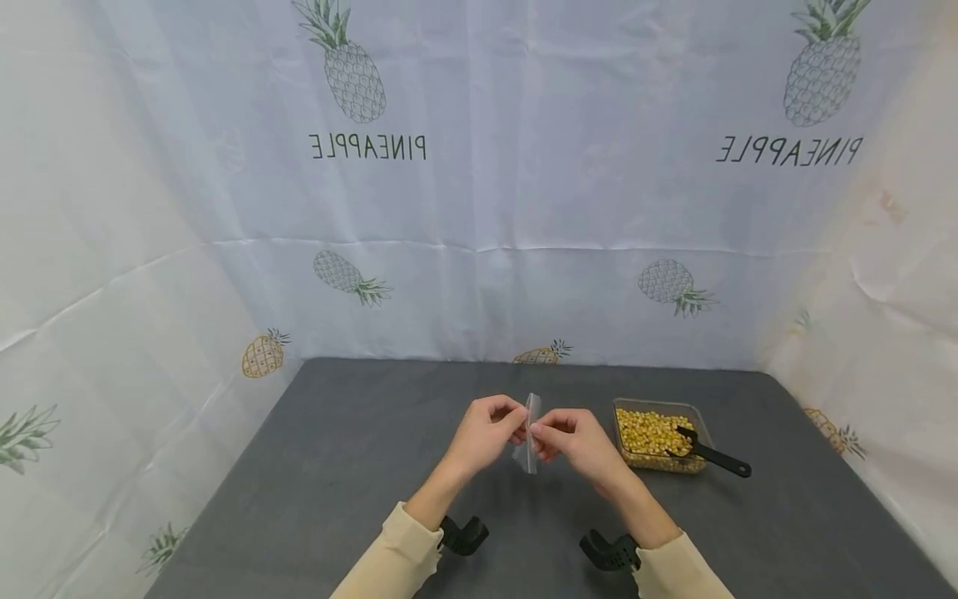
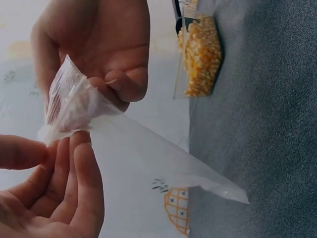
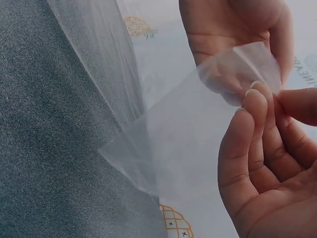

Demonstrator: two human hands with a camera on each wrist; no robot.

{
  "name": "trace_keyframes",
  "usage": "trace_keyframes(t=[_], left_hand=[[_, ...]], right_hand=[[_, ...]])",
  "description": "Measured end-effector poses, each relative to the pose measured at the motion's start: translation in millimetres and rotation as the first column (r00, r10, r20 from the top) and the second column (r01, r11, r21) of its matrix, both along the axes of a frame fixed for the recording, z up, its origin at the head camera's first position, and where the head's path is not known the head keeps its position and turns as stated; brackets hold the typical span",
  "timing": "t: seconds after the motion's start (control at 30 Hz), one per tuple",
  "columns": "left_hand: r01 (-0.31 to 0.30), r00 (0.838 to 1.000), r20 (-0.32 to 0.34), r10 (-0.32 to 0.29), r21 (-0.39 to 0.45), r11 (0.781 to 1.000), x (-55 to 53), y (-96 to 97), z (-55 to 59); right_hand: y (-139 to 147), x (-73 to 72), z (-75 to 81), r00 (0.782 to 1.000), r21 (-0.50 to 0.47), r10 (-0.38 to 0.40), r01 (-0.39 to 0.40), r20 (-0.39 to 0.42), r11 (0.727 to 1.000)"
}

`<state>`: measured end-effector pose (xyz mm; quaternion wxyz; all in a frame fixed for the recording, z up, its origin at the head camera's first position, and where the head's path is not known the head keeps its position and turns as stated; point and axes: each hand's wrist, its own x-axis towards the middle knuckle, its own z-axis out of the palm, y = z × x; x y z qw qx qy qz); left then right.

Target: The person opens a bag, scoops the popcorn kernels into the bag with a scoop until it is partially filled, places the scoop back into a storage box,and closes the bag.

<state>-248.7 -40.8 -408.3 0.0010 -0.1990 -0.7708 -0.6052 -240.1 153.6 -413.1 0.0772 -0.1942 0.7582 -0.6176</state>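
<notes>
Both hands meet over the middle of the table at a clear plastic bag (image 1: 532,453). My left hand (image 1: 488,433) pinches one side of its top edge between thumb and fingers. From the other side, my right hand (image 1: 572,441) pinches the same edge. In the left wrist view the bag (image 2: 163,153) hangs down from the fingertips, narrowing to a corner above the dark cloth. The right wrist view shows the bag (image 3: 183,129) as thin, see-through and flat, with nothing inside it.
To the right of the hands stands a clear rectangular container (image 1: 702,416) of yellow corn kernels (image 1: 651,433). A black scoop (image 1: 722,459) lies in it, handle over the near right rim. The dark grey table (image 1: 337,466) is enclosed by pineapple-print curtains (image 1: 479,191).
</notes>
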Motion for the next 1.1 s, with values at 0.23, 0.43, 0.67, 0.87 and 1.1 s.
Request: trace_keyframes(t=[0.23, 0.43, 0.67, 0.87, 1.1], left_hand=[[0.093, 0.995, 0.040, -0.094, 0.033, 0.995, 1.9, -1.6, -0.3], [0.066, 0.997, 0.027, -0.067, 0.025, 0.998, -0.2, -0.8, -2.5], [0.050, 0.997, 0.056, -0.053, 0.042, 0.998, 1.5, -1.3, -2.6], [0.076, 0.992, 0.093, -0.082, 0.062, 0.995, 3.2, -2.5, -2.1], [0.065, 0.993, 0.091, -0.072, 0.080, 0.995, 0.7, -2.6, -4.6]], right_hand=[[0.2, 0.5, 0.4, 1.000, 0.012, -0.008, 0.008, -0.018, 1.000], [1.1, 0.2, 0.1, 1.000, 0.022, 0.008, -0.008, -0.030, 1.000], [0.8, 0.4, -1.6, 0.999, 0.025, 0.013, -0.013, -0.030, 1.000], [-0.5, 1.4, -0.9, 1.000, 0.037, 0.005, -0.004, -0.030, 0.999], [-0.6, 0.1, -1.9, 0.999, 0.045, 0.019, -0.017, -0.048, 0.999]])
